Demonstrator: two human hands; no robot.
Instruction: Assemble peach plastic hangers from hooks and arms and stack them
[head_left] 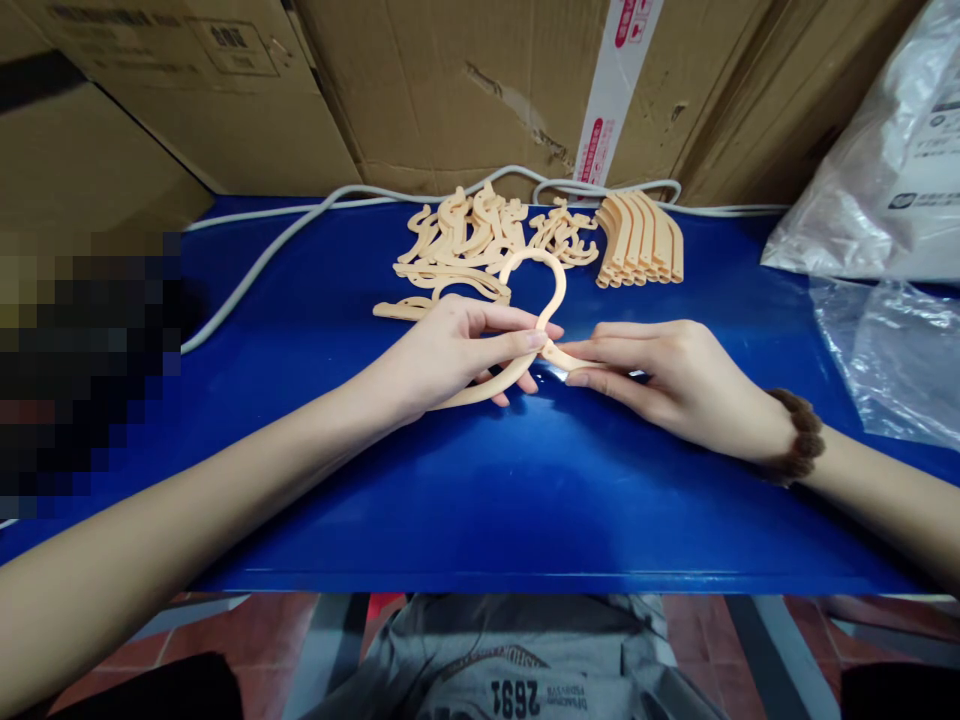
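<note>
My left hand [457,350] pinches a beige curved hook piece [553,285] near its lower end, where it meets a long curved arm piece that runs down-left under the hand. At that joint, my right hand [667,375] has its fingers closed on a second beige arm piece [561,357], which points right. Behind the hands lie a pile of loose hook-shaped pieces [476,225], some smaller curved pieces [564,235] and a neat stack of curved arm pieces [643,238]. More flat beige pieces [405,309] rest just beyond my left hand.
The blue table [480,500] has a white cable [262,262] along its back and left side. Cardboard boxes [450,90] stand behind it. A clear plastic bag [862,180] with white contents sits at the back right, its loose film spreading over the right edge.
</note>
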